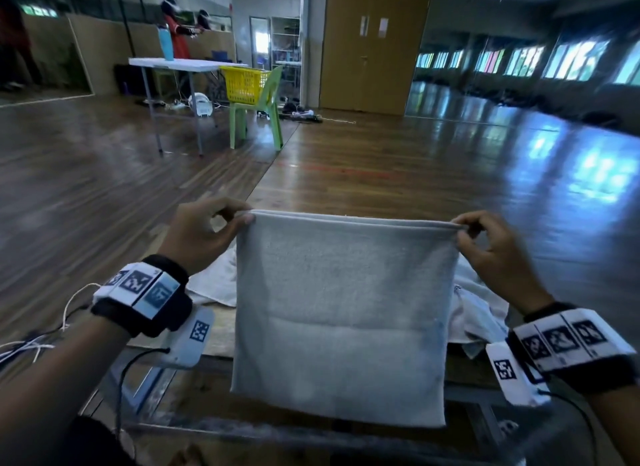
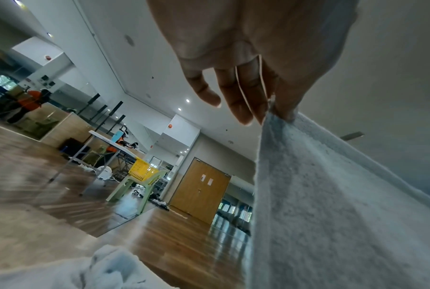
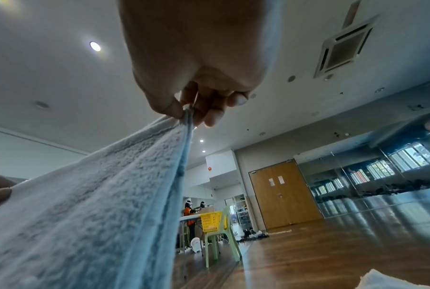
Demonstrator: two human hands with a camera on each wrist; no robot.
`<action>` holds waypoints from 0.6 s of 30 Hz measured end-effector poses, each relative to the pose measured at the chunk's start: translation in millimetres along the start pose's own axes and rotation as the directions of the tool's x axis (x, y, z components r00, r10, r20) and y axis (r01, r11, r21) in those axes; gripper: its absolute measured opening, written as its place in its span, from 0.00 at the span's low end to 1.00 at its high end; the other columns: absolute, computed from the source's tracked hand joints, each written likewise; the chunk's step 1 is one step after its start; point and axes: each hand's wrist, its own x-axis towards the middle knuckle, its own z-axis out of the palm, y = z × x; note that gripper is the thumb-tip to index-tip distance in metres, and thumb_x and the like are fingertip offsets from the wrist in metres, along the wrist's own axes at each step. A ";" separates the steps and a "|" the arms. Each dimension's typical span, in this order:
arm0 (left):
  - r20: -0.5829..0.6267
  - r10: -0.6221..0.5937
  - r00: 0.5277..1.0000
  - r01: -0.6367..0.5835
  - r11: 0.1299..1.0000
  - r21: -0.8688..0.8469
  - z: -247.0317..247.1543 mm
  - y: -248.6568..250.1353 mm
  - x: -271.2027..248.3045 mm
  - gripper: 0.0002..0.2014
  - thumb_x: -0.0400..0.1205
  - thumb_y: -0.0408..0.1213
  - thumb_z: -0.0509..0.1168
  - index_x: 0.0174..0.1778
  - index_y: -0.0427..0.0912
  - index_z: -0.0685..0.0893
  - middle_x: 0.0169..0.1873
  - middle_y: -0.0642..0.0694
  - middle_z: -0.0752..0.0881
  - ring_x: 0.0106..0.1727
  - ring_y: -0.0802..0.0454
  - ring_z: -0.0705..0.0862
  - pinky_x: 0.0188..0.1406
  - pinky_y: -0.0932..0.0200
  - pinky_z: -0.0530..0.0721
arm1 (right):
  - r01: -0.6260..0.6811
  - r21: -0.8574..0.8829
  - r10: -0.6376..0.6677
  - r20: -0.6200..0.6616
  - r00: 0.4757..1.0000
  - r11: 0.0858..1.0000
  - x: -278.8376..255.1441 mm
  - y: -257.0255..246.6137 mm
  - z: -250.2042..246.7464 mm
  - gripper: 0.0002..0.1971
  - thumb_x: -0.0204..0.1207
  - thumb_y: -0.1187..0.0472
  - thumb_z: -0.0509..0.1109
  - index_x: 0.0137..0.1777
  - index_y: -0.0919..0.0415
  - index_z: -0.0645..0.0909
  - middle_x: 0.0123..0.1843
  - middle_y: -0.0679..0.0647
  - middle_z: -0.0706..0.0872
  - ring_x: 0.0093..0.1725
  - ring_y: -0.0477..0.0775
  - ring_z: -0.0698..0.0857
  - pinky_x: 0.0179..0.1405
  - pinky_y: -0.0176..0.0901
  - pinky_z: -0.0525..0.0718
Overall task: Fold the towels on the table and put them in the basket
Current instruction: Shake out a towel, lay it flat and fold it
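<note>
A light grey towel [image 1: 343, 313], doubled over, hangs stretched in the air between my hands above the table. My left hand [image 1: 221, 223] pinches its top left corner between thumb and fingers, and my right hand [image 1: 467, 228] pinches the top right corner. The left wrist view shows the towel [image 2: 332, 205] dropping from my left hand [image 2: 270, 109]. In the right wrist view, the towel's [image 3: 97, 205] doubled edge runs down from my right hand [image 3: 186, 113]. More white towels [image 1: 478, 313] lie crumpled on the table behind it. A yellow basket [image 1: 244, 84] stands far off on a green chair.
The wooden table [image 1: 221, 334] has a metal frame along its near edge. Far across the wood floor stand a white folding table [image 1: 180, 65] with a blue bottle, the green chair [image 1: 263, 119], a brown double door [image 1: 370, 46] and a person in orange [image 3: 190, 215].
</note>
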 end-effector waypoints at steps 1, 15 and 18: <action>0.006 -0.002 1.000 0.002 1.000 0.025 4.9 -6.2 1.2 0.03 0.77 0.49 0.69 0.43 0.65 0.82 0.38 0.76 0.83 0.41 0.61 0.84 0.42 0.67 0.81 | -0.002 -0.016 0.002 0.014 1.000 1.000 3.2 5.5 7.0 0.07 0.70 0.57 0.64 0.45 0.45 0.78 0.39 0.40 0.80 0.41 0.43 0.77 0.44 0.25 0.72; 0.475 -0.153 0.866 -0.081 0.896 0.436 70.4 -65.5 -90.1 0.05 0.71 0.40 0.73 0.39 0.52 0.85 0.36 0.55 0.88 0.39 0.49 0.86 0.47 0.50 0.76 | 0.046 -0.197 0.030 0.369 0.929 0.979 -83.7 79.8 101.3 0.08 0.63 0.67 0.73 0.40 0.54 0.83 0.38 0.46 0.86 0.40 0.55 0.85 0.42 0.60 0.81; 0.645 -0.124 0.754 -0.225 0.874 0.431 78.0 -74.8 -124.1 0.09 0.63 0.43 0.79 0.34 0.55 0.86 0.31 0.57 0.87 0.34 0.52 0.86 0.41 0.55 0.81 | 0.153 -0.197 -0.002 0.608 0.794 0.968 -114.6 88.6 107.8 0.08 0.62 0.65 0.70 0.38 0.52 0.84 0.38 0.47 0.87 0.41 0.55 0.86 0.42 0.53 0.80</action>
